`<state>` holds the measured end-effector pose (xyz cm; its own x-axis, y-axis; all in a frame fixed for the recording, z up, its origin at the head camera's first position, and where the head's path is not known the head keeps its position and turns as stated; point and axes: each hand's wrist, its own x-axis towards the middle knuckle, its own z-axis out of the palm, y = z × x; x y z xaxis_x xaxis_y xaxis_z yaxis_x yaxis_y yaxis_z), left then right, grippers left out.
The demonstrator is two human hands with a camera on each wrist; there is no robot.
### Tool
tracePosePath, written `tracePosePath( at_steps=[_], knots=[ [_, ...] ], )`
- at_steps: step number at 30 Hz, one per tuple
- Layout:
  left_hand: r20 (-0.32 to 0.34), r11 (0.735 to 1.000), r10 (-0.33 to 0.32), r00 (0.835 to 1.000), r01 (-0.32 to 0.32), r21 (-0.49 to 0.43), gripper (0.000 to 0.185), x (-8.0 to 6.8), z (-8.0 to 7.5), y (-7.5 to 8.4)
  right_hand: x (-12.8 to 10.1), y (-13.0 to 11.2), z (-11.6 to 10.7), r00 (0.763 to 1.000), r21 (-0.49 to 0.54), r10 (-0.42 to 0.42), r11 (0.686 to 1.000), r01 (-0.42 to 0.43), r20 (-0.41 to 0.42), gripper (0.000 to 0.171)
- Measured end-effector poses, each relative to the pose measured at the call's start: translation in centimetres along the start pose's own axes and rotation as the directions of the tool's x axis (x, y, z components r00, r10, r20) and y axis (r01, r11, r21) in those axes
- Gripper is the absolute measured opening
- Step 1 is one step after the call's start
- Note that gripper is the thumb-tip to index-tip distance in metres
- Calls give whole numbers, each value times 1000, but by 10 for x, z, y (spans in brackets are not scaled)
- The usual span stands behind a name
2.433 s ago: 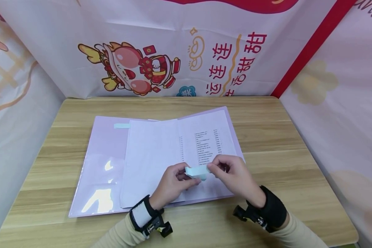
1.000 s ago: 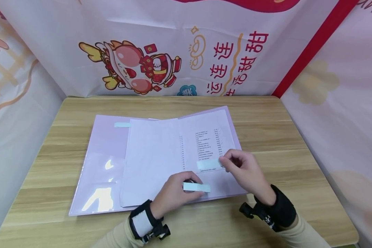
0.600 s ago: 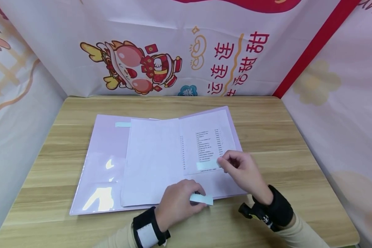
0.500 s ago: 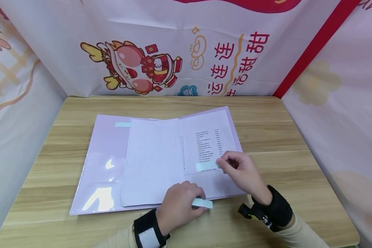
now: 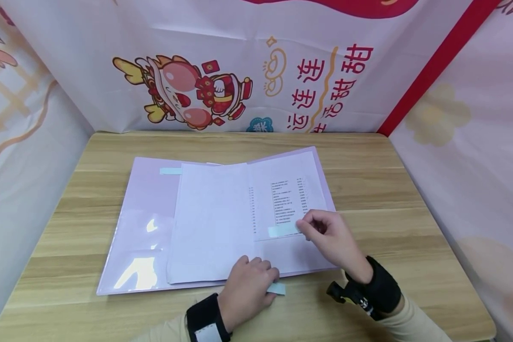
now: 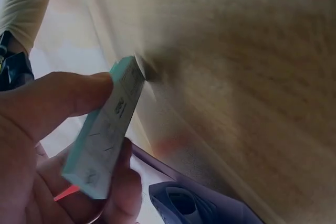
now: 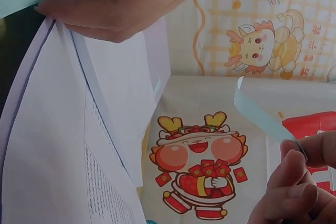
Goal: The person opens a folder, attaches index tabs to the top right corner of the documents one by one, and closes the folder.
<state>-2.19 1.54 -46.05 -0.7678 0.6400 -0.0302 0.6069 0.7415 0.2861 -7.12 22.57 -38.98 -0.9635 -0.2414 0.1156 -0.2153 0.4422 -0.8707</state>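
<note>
Your right hand [image 5: 331, 235] pinches the sticky strip [image 5: 283, 231], long axis parallel to the desk's [image 5: 367, 180] near edge; your left hand [image 5: 245, 289] grips the sticky pad [image 5: 276, 288] there.

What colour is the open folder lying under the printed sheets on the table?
The folder is pale lilac, clearest in the head view.

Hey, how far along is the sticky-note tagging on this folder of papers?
Done: one pale blue strip already lies at the top left of the purple folder. In hand: the right hand pinches a second strip over the printed page, not clearly pressed flat. The left hand grips the note pad at the table edge. Left: likely pressing it down.
</note>
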Motion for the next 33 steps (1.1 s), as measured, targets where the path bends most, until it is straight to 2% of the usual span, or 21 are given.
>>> tracePosePath(
  at_steps=[7, 16, 27, 30, 33],
  knots=[
    [24, 995, 20, 1000, -22, 99, 31, -1, 4, 4, -1, 2, 1, 1000, -13, 11, 1000, -11, -1, 24],
    [56, 997, 19, 998, -23, 71, 34, -2, 5, 5, -2, 3, -1, 999, -25, 45, 999, -45, 9, 23],
    [78, 988, 41, 996, -52, 143, 37, -4, 7, 6, 0, 7, -3, 998, -22, 55, 998, -55, 5, 22],
    [60, 992, 43, 997, -50, 119, 36, -5, 6, 5, 1, 8, -5, 998, -27, 55, 998, -55, 3, 22],
    [7, 997, 45, 999, -45, 61, 32, -4, 3, 4, 3, 8, -10, 999, -33, 43, 999, -43, -4, 22]
  ],
)
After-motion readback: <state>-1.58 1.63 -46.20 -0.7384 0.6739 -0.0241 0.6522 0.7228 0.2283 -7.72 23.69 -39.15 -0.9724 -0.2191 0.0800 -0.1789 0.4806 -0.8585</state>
